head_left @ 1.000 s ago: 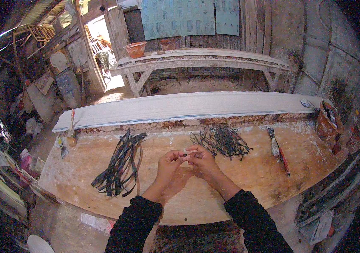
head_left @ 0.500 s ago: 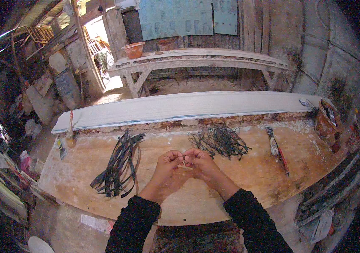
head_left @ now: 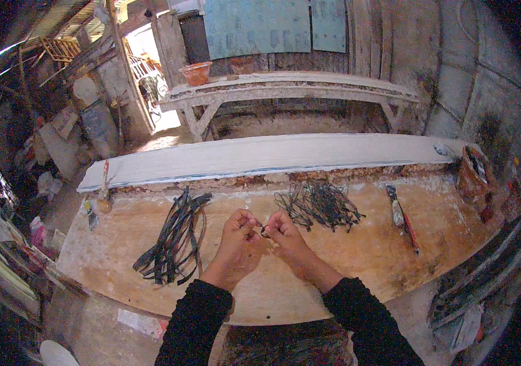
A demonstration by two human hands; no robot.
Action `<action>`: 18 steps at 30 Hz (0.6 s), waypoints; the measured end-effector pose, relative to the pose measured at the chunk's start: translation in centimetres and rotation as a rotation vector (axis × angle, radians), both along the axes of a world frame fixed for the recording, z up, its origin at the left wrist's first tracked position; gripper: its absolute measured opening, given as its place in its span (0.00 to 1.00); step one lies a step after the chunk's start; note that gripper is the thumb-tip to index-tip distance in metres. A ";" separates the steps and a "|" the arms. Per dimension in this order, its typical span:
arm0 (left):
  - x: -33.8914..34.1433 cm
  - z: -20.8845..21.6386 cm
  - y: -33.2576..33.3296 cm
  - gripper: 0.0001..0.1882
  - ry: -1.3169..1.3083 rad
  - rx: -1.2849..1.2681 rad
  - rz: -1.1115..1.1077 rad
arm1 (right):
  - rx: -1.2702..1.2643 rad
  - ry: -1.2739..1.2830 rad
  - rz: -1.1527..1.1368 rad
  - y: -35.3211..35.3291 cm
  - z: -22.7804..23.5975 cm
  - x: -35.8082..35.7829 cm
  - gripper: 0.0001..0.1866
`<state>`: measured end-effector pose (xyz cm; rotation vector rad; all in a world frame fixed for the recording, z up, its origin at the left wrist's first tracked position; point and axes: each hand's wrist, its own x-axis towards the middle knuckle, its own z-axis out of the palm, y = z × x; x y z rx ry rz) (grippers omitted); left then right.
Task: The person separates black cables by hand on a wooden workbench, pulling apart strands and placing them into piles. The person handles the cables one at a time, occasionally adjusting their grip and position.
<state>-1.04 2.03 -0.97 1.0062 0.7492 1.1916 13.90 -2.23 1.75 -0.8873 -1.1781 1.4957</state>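
Note:
Over the middle of the wooden board (head_left: 260,293), my left hand (head_left: 240,236) and my right hand (head_left: 286,236) face each other with fingertips pinched. A small black strip (head_left: 264,232), looking bent or looped, is held between them; its ends are hidden by the fingers. Left of my hands lies a loose bundle of flat black strips (head_left: 172,238). Just beyond my right hand spreads a tangled pile of thin, knotted black strips (head_left: 321,206).
A red-handled tool (head_left: 408,232) lies at the right beside a dark-and-white piece. A long whitish slab (head_left: 273,157) runs along the board's far side. A brown container (head_left: 473,168) stands at the right end. Farther back, an orange bowl (head_left: 196,74) sits on a long bench (head_left: 297,91).
My fingertips have drawn slightly apart, and more of the small black strip shows between them. My left hand has moved a little up and left; the piles lie as before.

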 end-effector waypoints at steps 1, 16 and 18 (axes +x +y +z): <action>-0.2 0.1 0.2 0.03 0.050 0.026 0.001 | 0.034 -0.014 0.000 0.1 -0.4 0.1 0.06; 0.9 -0.5 -1.1 0.08 -0.215 -0.201 -0.183 | 0.050 0.040 -0.059 0.3 -1.8 -0.5 0.08; 0.9 -0.3 -1.1 0.08 -0.198 -0.211 -0.160 | 0.093 -0.020 -0.067 0.4 -2.1 -0.2 0.09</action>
